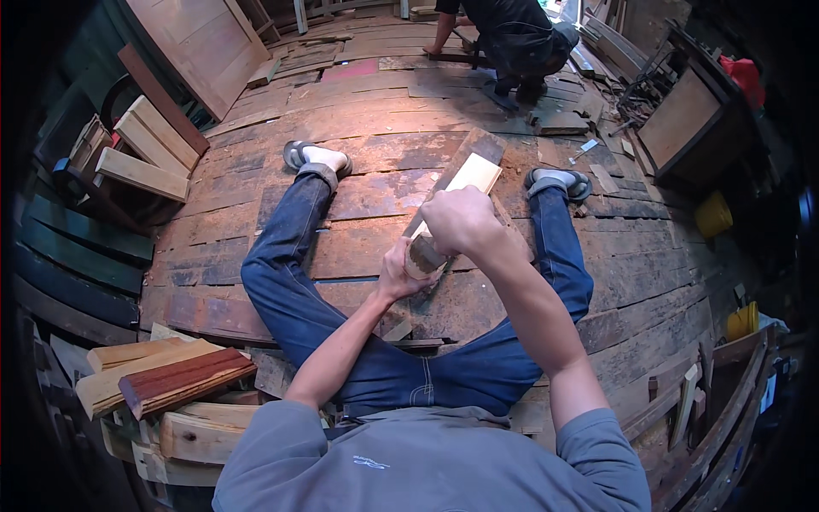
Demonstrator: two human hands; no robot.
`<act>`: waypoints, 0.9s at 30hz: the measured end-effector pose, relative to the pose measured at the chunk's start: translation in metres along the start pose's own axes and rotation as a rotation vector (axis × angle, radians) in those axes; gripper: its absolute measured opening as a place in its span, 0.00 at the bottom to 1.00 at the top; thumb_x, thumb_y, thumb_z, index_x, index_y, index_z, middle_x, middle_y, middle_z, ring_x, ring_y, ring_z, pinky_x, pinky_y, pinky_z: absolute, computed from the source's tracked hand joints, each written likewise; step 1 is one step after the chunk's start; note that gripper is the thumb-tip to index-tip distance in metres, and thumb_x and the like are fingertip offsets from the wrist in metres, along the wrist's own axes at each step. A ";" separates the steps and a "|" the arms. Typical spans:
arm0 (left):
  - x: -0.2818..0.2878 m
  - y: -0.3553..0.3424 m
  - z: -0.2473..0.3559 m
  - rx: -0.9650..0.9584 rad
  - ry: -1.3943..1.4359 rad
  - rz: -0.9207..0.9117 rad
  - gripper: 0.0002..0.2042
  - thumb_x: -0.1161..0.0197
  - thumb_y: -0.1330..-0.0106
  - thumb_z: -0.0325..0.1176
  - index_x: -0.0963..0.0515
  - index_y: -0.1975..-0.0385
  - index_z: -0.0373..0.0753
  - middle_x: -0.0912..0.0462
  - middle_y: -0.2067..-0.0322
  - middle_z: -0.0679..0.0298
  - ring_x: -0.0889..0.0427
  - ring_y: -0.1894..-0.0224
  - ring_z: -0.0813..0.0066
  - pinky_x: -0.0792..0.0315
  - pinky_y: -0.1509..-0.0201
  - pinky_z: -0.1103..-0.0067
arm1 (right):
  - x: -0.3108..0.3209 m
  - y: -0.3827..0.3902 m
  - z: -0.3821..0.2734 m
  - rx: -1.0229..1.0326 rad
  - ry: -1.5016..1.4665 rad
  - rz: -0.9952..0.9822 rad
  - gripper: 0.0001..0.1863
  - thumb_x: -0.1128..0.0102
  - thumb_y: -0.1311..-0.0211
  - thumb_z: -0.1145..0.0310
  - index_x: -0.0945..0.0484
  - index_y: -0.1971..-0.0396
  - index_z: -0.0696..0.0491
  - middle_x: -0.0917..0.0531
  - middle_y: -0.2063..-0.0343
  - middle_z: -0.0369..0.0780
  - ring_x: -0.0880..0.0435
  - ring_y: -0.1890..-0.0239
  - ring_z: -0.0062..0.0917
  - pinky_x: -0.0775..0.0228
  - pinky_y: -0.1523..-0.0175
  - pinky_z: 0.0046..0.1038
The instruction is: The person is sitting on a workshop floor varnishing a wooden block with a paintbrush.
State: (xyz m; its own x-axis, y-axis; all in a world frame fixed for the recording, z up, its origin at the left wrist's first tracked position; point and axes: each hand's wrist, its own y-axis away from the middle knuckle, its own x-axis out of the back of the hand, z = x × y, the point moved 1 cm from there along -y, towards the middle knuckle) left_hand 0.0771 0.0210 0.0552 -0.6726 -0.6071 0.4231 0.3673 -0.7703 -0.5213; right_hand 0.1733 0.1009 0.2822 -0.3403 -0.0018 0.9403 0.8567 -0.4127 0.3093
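Note:
Between my spread legs, a pale wooden board [478, 173] slants away from me over a darker plank [479, 142] on the floor. My left hand [397, 271] is closed around the near end of the pale board. Beside its fingers is a curved, brownish-grey piece [424, 256] that I cannot identify. Above the board's middle, my right hand [462, 220] is closed in a fist, knuckles up. Whatever it grips is hidden beneath the fingers.
Cut wooden pieces, one a reddish block [188, 380], are piled at my near left. More boards [153, 145] lean at the far left near a door panel [196, 51]. Another person [512, 38] crouches ahead. A dark-framed cabinet [695, 107] stands at the far right.

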 end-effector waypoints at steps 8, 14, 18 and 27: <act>0.000 0.000 0.002 -0.073 -0.007 -0.025 0.30 0.23 0.64 0.38 0.29 0.60 0.34 0.22 0.68 0.50 0.20 0.64 0.52 0.25 0.59 0.66 | -0.008 -0.001 -0.012 0.008 0.004 0.063 0.12 0.33 0.59 0.69 0.15 0.70 0.52 0.14 0.68 0.41 0.13 0.63 0.30 0.23 0.56 0.30; -0.006 0.003 0.004 0.024 0.062 0.002 0.31 0.23 0.63 0.39 0.28 0.59 0.33 0.21 0.66 0.50 0.19 0.63 0.54 0.25 0.58 0.67 | -0.017 -0.007 -0.021 0.006 0.003 0.089 0.11 0.33 0.58 0.68 0.15 0.69 0.51 0.14 0.68 0.40 0.13 0.63 0.29 0.23 0.56 0.30; -0.006 0.002 0.003 0.026 0.082 0.018 0.30 0.23 0.63 0.40 0.28 0.59 0.33 0.20 0.66 0.51 0.18 0.64 0.55 0.24 0.58 0.67 | -0.020 -0.009 -0.019 0.000 -0.033 0.062 0.12 0.32 0.59 0.68 0.14 0.69 0.51 0.14 0.68 0.40 0.13 0.63 0.29 0.24 0.56 0.30; -0.006 0.001 0.004 -0.033 0.073 0.030 0.29 0.23 0.62 0.39 0.28 0.60 0.34 0.21 0.68 0.52 0.19 0.66 0.56 0.25 0.60 0.68 | -0.013 -0.010 -0.019 0.013 0.032 -0.053 0.12 0.37 0.49 0.65 0.14 0.63 0.48 0.14 0.63 0.38 0.14 0.58 0.28 0.25 0.57 0.26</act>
State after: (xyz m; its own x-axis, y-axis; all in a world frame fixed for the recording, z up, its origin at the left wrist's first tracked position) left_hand 0.0838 0.0234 0.0551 -0.7075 -0.6127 0.3522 0.3675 -0.7446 -0.5572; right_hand 0.1616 0.0876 0.2638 -0.3975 -0.0095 0.9175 0.8420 -0.4012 0.3606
